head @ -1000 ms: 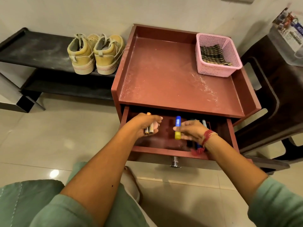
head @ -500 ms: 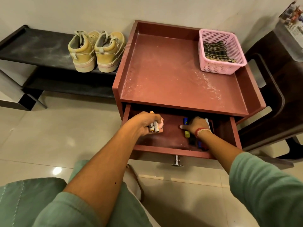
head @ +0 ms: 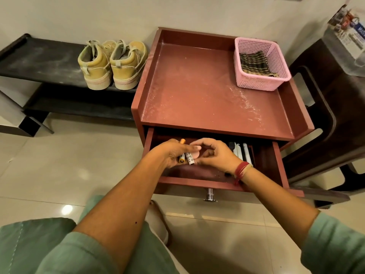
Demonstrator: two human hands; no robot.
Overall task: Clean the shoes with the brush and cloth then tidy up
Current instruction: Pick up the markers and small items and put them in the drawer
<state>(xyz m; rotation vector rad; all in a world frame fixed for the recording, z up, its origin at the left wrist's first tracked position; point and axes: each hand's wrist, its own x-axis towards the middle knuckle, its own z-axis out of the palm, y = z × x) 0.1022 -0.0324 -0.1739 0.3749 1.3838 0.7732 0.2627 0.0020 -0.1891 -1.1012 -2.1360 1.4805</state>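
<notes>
Shoes [head: 112, 65] are parked side by side on the black rack [head: 39, 60]; the cloth [head: 254, 63] is tucked in the pink basket [head: 260, 84]. Over the open drawer [head: 276, 167], 2 batteries [head: 186, 158] are clenched in the left hand [head: 173, 153]. The right hand [head: 217, 155] is curled beside it, and its grasp cannot be told.

Both shoes [head: 112, 64] side by side on the shelf [head: 39, 62], left of the bench [head: 197, 91]. Back right corner of the bench top: basket [head: 260, 84], with the cloth [head: 254, 63] in it. Under the top, at the front, the drawer [head: 276, 165] stands open. Along its right side lie pens [head: 242, 153]. Over the drawer's middle my left grip [head: 173, 153] holds two batteries [head: 186, 158]. Just right of it, touching, my right grip [head: 217, 155]. Right of the bench, a chair [head: 335, 115].
</notes>
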